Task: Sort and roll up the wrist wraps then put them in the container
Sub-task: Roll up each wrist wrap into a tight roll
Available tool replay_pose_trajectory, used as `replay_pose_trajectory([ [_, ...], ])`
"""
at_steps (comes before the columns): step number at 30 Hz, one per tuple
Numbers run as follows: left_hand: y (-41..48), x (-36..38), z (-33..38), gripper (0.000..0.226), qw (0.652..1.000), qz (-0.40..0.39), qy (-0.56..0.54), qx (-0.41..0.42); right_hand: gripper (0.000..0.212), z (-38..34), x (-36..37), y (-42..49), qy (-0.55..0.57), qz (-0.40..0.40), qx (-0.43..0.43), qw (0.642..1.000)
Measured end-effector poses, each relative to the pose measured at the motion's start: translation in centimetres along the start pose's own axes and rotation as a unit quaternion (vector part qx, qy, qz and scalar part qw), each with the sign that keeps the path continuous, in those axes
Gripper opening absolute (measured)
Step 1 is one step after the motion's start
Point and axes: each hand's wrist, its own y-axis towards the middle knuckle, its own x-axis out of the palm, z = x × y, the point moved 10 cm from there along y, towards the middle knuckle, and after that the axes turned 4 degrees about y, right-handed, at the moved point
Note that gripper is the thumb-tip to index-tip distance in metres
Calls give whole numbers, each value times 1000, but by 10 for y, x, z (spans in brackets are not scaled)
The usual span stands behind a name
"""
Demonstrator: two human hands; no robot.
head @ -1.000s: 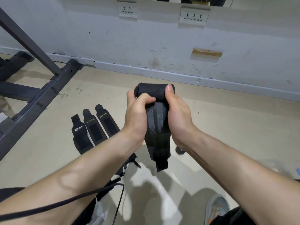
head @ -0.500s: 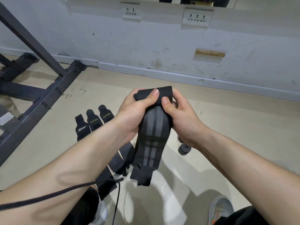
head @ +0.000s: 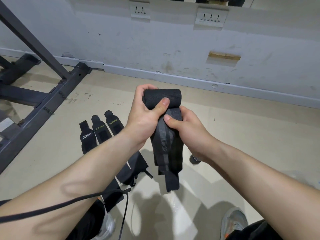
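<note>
Both hands were working one wrist wrap (head: 162, 98), held up in mid-air over the floor (head: 242, 135). Far left, a dark rack frame (head: 52, 101) sat on the ground. Just right of it, three flat wraps (head: 99, 130) lay side by side, unrolled and waiting their turn, with more dark strapping (head: 133, 170) heaped nearer the person. Then the left hand (head: 142, 118): fingers curled round the rolled end, thumb pressed on the front of the coil, keeping it tight. Below the coil the striped tail (head: 166, 153) hung loose, a good stretch of it not yet wound. The right hand (head: 188, 130) pinched that tail just under the roll, thumb on top, feeding it in. Low beside the right wrist, a small dark roll (head: 194, 159) rested on the floor, likely one already finished, though partly hidden. So this was the rolling step, mid-wrap. The next move called for turning the coil again while the tail stayed taut, right down to the end. No container showed anywhere.
</note>
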Motion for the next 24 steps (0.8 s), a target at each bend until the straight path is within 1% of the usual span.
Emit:
replay_pose_trajectory([
  [3,4,-2,8,32,997,-9,65,36,21,-8,-7,4,31,11,-5,999],
  [6,6,-6,20,35,982,3,167,88,33,-18,-15,6,33,24,-15,999],
  [8,6,-5,23,38,977,-2,190,102,40,-18,-13,6,49,11,7,999],
  [10,3,-1,24,41,974,-14,202,103,41,-17,-12,5,54,1,32,998],
  [12,0,4,22,44,972,-24,211,105,47,-18,-15,4,28,8,30,999],
  [13,-1,5,20,44,973,-27,206,102,47,-16,-17,5,18,11,24,999],
  [16,-2,9,10,46,987,-36,145,52,41,-13,-19,6,15,11,18,1000],
  [18,-4,11,-5,54,997,-29,68,-17,41,-12,-20,9,17,20,12,1000],
  [20,-4,8,-26,66,994,1,-5,-107,41,-12,-22,11,19,32,3,999],
  [22,-3,9,-42,81,985,-2,-16,-171,39,-11,-22,12,14,32,-1,999],
  [24,-3,11,-42,90,983,-32,22,-182,36,-8,-20,10,10,27,1,1000],
])
